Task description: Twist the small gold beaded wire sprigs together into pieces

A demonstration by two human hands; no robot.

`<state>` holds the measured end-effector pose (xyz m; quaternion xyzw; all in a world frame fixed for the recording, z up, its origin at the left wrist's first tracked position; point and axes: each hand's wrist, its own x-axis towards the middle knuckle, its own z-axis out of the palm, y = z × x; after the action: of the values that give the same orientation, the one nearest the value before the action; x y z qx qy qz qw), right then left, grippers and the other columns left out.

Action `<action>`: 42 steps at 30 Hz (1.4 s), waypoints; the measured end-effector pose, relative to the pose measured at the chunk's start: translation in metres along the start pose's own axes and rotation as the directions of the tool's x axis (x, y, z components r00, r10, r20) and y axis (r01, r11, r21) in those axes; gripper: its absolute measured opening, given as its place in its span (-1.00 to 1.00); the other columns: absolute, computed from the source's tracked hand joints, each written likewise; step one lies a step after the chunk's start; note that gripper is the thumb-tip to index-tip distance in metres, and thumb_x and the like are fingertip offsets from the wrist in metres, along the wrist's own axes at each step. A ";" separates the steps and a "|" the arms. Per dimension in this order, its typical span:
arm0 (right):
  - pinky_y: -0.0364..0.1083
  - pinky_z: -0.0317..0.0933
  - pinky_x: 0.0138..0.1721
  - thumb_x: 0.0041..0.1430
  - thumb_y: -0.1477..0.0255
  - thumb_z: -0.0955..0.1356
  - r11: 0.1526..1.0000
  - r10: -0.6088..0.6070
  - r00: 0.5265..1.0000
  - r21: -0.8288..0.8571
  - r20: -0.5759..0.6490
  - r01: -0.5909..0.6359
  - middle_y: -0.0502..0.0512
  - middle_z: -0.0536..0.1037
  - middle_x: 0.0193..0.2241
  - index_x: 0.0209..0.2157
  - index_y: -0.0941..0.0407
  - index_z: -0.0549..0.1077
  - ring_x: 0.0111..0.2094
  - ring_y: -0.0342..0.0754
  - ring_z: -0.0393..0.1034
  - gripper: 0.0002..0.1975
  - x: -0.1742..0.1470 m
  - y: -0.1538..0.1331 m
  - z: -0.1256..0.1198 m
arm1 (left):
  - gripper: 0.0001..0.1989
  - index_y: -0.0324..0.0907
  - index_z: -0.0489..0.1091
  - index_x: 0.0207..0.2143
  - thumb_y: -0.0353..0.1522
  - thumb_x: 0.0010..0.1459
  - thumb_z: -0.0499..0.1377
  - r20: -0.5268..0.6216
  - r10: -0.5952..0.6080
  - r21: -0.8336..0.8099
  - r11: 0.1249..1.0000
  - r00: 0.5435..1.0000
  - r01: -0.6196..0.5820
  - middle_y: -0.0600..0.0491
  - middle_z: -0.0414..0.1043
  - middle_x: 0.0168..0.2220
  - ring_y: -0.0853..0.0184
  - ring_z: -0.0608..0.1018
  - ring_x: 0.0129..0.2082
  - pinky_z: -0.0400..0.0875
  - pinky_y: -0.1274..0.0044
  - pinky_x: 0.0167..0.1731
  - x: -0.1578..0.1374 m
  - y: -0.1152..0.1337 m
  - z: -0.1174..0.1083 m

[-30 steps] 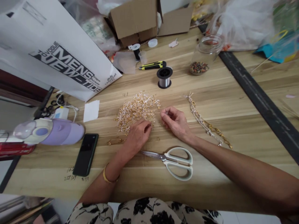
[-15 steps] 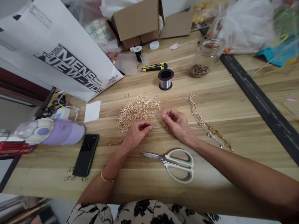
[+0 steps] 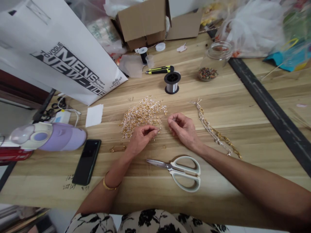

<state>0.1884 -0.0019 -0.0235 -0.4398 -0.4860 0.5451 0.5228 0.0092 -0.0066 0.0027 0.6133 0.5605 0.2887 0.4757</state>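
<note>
My left hand (image 3: 141, 137) is pinched closed at the near right edge of a heap of small gold and clear beaded pieces (image 3: 139, 115). Something tiny shows at its fingertips, too small to name. A little to the right, my right hand (image 3: 182, 127) is also closed in a pinch; what its fingers hold, if anything, is hidden. Scissors with pale handles (image 3: 186, 173) lie just below both hands, blades pointing left. A small ring (image 3: 164, 147) rests between the hands and the scissors. Right of my right hand lie silver and gold chains (image 3: 213, 131).
Beyond the heap stand a spool of wire (image 3: 172, 84), a yellow-black utility knife (image 3: 159, 69) and a glass jar of beads (image 3: 211, 64). At left are a phone (image 3: 86, 161), a purple bottle (image 3: 60, 136) and a white bag (image 3: 73, 55). A cardboard box (image 3: 143, 22) is at the back.
Both hands keep nearly the same pinched pose, with only slight finger movement. The view has shifted a little; nothing on the table has visibly been moved.
</note>
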 end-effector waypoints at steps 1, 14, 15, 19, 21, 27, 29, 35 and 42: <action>-0.21 0.08 -0.61 0.12 0.24 0.35 1.000 -0.002 1.000 -0.001 0.000 0.002 -0.09 0.30 -0.60 -0.40 0.16 0.33 -0.63 -0.24 0.15 -0.74 0.000 0.000 0.000 | -0.79 -0.25 0.50 -0.39 -0.26 0.01 0.23 0.002 -0.002 -0.004 1.000 1.000 0.002 0.06 0.50 -0.49 0.41 0.44 -0.51 0.33 0.59 -0.49 0.000 0.000 0.000; -0.21 0.10 -0.60 0.11 0.23 0.35 1.000 -0.003 1.000 -0.010 0.000 0.003 -0.08 0.31 -0.59 -0.39 0.16 0.34 -0.61 -0.23 0.16 -0.74 0.000 0.001 -0.001 | -0.82 -0.25 0.48 -0.41 -0.30 -0.04 0.26 0.009 -0.004 -0.022 1.000 1.000 0.005 0.05 0.50 -0.45 0.39 0.47 -0.46 0.37 0.57 -0.40 0.001 -0.003 0.000; -0.21 0.10 -0.60 0.11 0.23 0.35 1.000 -0.005 1.000 -0.010 -0.001 0.005 -0.07 0.31 -0.58 -0.39 0.15 0.34 -0.61 -0.23 0.16 -0.74 0.000 0.001 -0.001 | -0.82 -0.24 0.48 -0.41 -0.29 -0.04 0.26 0.010 0.001 -0.022 1.000 1.000 -0.001 0.05 0.50 -0.45 0.39 0.47 -0.46 0.37 0.57 -0.40 0.001 -0.003 0.000; -0.20 0.08 -0.60 0.12 0.24 0.35 1.000 -0.012 1.000 -0.014 -0.011 0.012 -0.07 0.31 -0.59 -0.41 0.15 0.33 -0.61 -0.23 0.16 -0.75 0.000 0.001 -0.001 | -0.81 -0.24 0.48 -0.40 -0.27 0.00 0.25 0.006 -0.004 -0.026 1.000 1.000 0.004 0.06 0.50 -0.46 0.41 0.46 -0.48 0.35 0.59 -0.44 -0.001 -0.002 0.000; -0.20 0.07 -0.60 0.12 0.25 0.35 1.000 -0.014 1.000 -0.013 -0.010 0.014 -0.07 0.31 -0.59 -0.42 0.15 0.33 -0.61 -0.23 0.15 -0.76 0.000 0.001 -0.001 | -0.81 -0.25 0.49 -0.40 -0.28 0.01 0.24 0.002 -0.010 -0.023 1.000 1.000 0.010 0.06 0.50 -0.45 0.41 0.46 -0.48 0.34 0.60 -0.45 -0.001 0.000 0.000; -0.20 0.07 -0.60 0.12 0.26 0.35 1.000 -0.008 1.000 -0.011 -0.007 0.008 -0.08 0.30 -0.60 -0.42 0.15 0.32 -0.62 -0.24 0.14 -0.76 0.000 0.000 -0.001 | -0.79 -0.25 0.50 -0.36 -0.28 0.03 0.22 0.013 -0.017 -0.029 0.999 1.000 0.017 0.07 0.49 -0.47 0.42 0.45 -0.50 0.33 0.60 -0.47 -0.001 -0.001 -0.001; -0.20 0.07 -0.60 0.12 0.26 0.35 1.000 -0.008 1.000 -0.007 -0.007 0.008 -0.08 0.30 -0.60 -0.42 0.15 0.32 -0.62 -0.24 0.14 -0.76 0.000 0.000 -0.001 | -0.79 -0.25 0.50 -0.35 -0.28 0.04 0.22 0.014 -0.013 -0.020 1.000 1.000 0.013 0.06 0.50 -0.47 0.41 0.45 -0.49 0.33 0.60 -0.46 -0.001 -0.001 -0.002; -0.20 0.08 -0.60 0.13 0.28 0.34 1.000 -0.022 1.000 -0.010 -0.002 0.022 -0.08 0.30 -0.60 -0.42 0.16 0.33 -0.62 -0.24 0.15 -0.78 0.000 0.002 -0.001 | -0.80 -0.25 0.51 -0.33 -0.30 0.05 0.21 0.023 0.009 -0.019 1.000 1.000 -0.008 0.04 0.52 -0.43 0.40 0.47 -0.47 0.34 0.60 -0.45 -0.002 -0.001 -0.002; -0.21 0.08 -0.59 0.12 0.24 0.34 1.000 -0.008 1.000 -0.020 -0.012 0.008 -0.09 0.31 -0.60 -0.41 0.16 0.33 -0.62 -0.24 0.15 -0.75 0.000 0.001 -0.001 | -0.80 -0.27 0.51 -0.34 -0.30 0.04 0.21 0.013 0.002 -0.021 1.000 1.000 -0.002 0.03 0.53 -0.42 0.39 0.49 -0.46 0.35 0.58 -0.42 -0.002 0.001 -0.002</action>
<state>0.1887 -0.0015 -0.0248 -0.4463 -0.4901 0.5353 0.5236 0.0076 -0.0082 0.0046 0.6109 0.5537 0.2908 0.4854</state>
